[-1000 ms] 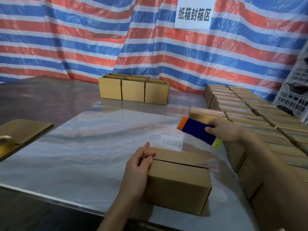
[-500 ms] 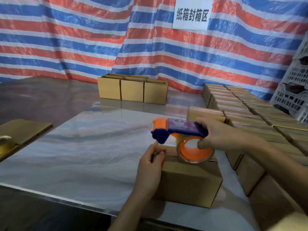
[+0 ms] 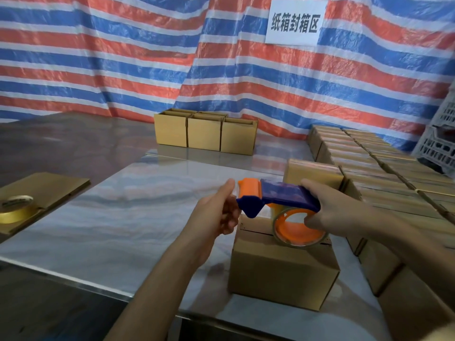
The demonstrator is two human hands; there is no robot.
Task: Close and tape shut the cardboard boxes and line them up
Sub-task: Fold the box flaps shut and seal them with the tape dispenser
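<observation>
Sealing this box (image 3: 283, 267) is where things could go wrong for you. It sits on the table (image 3: 118, 225) near the front edge, just beside the rows of boxes (image 3: 384, 173) on your right. Its flaps are down and the seam runs dark and, as far as I can see, bare under the tape dispenser (image 3: 283, 195).

Your right hand (image 3: 337, 212) is wrapped round the dispenser, thumb on top and fingers curled into the roll. Your left hand (image 3: 214, 215) is at the dispenser's front end with its thumb up and fingers curled. I cannot tell whether they pinch the end of the tape or hold nothing.

Neither hand looks to be pressing the box down. The table is glossy, so I'd expect a pull on the tape to drag the box toward the edge or twist it. The strip would then land off the seam. With nothing holding the flaps, they could also spring up and leave a gap under the tape.

Your left fingers sit right against the cutter end, where a quick tug could catch them. A loose tape end may fold onto itself.
</observation>
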